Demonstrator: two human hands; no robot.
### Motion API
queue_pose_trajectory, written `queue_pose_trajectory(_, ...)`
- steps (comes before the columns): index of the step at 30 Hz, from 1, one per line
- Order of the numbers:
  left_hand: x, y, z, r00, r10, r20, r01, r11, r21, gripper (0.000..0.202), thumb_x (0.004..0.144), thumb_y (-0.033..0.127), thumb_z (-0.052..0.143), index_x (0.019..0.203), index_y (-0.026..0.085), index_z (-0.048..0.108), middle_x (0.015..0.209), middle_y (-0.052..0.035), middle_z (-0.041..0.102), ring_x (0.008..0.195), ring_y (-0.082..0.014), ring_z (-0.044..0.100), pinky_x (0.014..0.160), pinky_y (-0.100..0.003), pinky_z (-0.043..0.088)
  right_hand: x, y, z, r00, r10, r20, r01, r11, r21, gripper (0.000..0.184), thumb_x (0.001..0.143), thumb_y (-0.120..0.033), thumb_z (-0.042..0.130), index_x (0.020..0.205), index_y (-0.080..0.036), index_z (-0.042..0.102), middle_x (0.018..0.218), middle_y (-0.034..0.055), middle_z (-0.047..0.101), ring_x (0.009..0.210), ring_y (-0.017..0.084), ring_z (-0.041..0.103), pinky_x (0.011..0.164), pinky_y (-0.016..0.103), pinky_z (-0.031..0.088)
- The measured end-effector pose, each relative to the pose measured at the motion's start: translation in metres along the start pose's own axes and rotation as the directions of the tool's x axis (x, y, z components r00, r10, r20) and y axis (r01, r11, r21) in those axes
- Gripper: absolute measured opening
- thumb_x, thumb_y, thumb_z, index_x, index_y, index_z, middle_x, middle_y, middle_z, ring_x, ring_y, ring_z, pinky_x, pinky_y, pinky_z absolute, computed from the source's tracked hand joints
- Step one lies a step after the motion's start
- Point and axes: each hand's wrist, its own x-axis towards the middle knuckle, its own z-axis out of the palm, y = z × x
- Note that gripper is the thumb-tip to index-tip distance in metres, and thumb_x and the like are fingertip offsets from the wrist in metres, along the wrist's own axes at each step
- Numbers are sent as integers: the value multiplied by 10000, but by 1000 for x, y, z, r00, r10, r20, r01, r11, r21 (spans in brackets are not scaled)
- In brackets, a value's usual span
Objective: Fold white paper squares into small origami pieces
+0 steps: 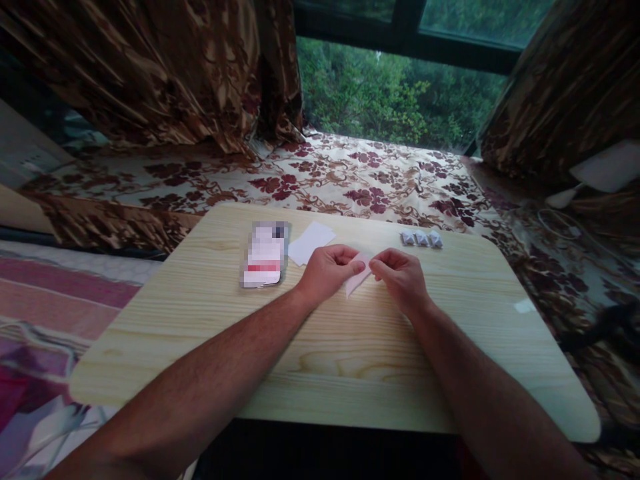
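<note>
Between my two hands, above the middle of the table, is a small folded piece of white paper (354, 284). My left hand (332, 268) is closed on it, with the thumb lying across its face. My right hand (399, 272) pinches the paper's right edge between thumb and fingers. Just beyond my left hand lie some flat white paper sheets (311, 243). Left of those sheets rests a phone-shaped item (264, 253), its surface blurred by pixels. Three small folded paper pieces (422, 239) sit in a row past my right hand.
The pale wooden table (210, 340) has rounded corners. A white scrap (524, 306) lies near its right edge. Behind it is a ledge with flowered cloth (350, 173), under a window between brown curtains (200, 73). A white lamp-like object (605, 167) stands at the right.
</note>
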Motion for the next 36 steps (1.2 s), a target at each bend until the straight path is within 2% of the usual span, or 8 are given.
queue_pose_trajectory(4,-1,3,-1,999,9,-34,-9,1000,-19,359,694,311,779,1001,127,748,697,-34,710,568,-111,586,524,-218,408,2,1,-1,999,11,-33,-10,999,37,127,747,-250,668,664,-155,653,533,-24,583,487,94,482,502,241,356)
queue_pose_trajectory(7,-2,4,0,998,5,-58,-6,1000,-19,340,699,308,773,985,125,749,689,-32,711,550,-103,574,507,-209,388,3,4,-1,1000,10,-25,-8,998,55,128,753,-255,669,673,-156,660,542,-21,591,492,95,490,511,241,367)
queue_pose_trajectory(12,-1,2,1,997,5,-82,-10,998,-64,264,688,270,770,909,127,746,731,-45,730,603,-127,618,551,-228,434,3,6,-2,1000,9,-17,-8,997,72,131,757,-264,676,679,-160,663,547,-22,594,496,97,497,514,241,372)
queue_pose_trajectory(18,0,2,1,1000,8,-24,-9,1000,-28,313,695,281,760,961,119,735,646,-4,664,535,-92,543,518,-211,384,2,3,-1,1000,21,-13,-20,998,66,140,747,-258,690,660,-158,647,541,-25,587,492,92,482,505,238,356)
queue_pose_trajectory(24,1,-1,2,998,67,9,-68,997,31,366,740,264,707,1082,135,701,611,34,577,513,-71,473,492,-198,332,1,3,0,998,3,65,-7,998,67,197,790,-312,684,679,-153,652,547,-20,580,502,93,480,502,241,356)
queue_pose_trajectory(29,4,-6,0,989,138,-62,-139,990,-14,531,731,195,682,1255,176,592,644,52,553,551,-76,510,533,-194,389,2,5,1,998,-26,58,15,985,173,228,839,-385,664,876,-161,676,681,6,656,522,97,517,505,248,403)
queue_pose_trajectory(32,4,-7,-1,982,155,-111,-151,988,45,535,718,164,664,1247,191,592,679,48,549,555,-73,515,534,-195,417,3,5,1,998,-8,59,-6,972,234,295,810,-403,703,989,-173,655,742,15,688,536,104,543,513,255,431)
queue_pose_trajectory(36,4,-9,-1,979,163,-123,-151,983,105,516,708,152,654,1220,202,612,731,38,555,548,-69,525,520,-196,447,2,7,2,994,10,107,-34,974,224,442,714,-378,797,1073,-193,618,777,8,695,580,115,565,515,247,433)
